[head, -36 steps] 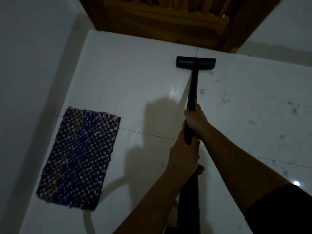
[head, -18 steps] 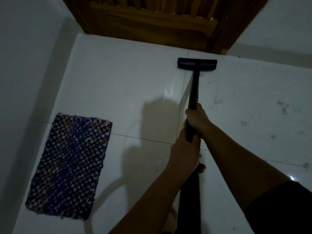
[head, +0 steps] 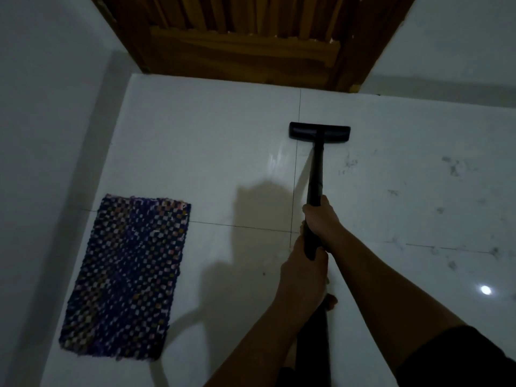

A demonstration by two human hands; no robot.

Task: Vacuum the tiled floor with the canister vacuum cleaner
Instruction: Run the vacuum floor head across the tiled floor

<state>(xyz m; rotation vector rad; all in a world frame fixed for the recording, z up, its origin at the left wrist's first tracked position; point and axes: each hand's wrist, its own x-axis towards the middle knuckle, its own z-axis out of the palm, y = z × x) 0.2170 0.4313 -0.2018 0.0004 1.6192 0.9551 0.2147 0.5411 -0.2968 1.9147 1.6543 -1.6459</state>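
A black vacuum wand [head: 315,177] runs forward from my hands to its flat black floor head [head: 319,132], which rests on the white tiled floor [head: 209,152] beside a grout line. My right hand [head: 321,219] grips the wand higher up, my left hand [head: 303,277] grips it just behind. The wand's lower part continues as a dark tube between my arms. The canister is out of view. Grey smudges mark the tiles [head: 452,166] to the right of the head.
A woven blue checked mat [head: 125,277] lies on the floor at the left, near a white wall [head: 47,135]. A brown wooden door [head: 243,46] in its frame closes the far end. A white wall [head: 452,46] runs along the right.
The floor head has drawn back from the door threshold towards me; more floor lies between it and the door. My hands keep their grip on the wand.
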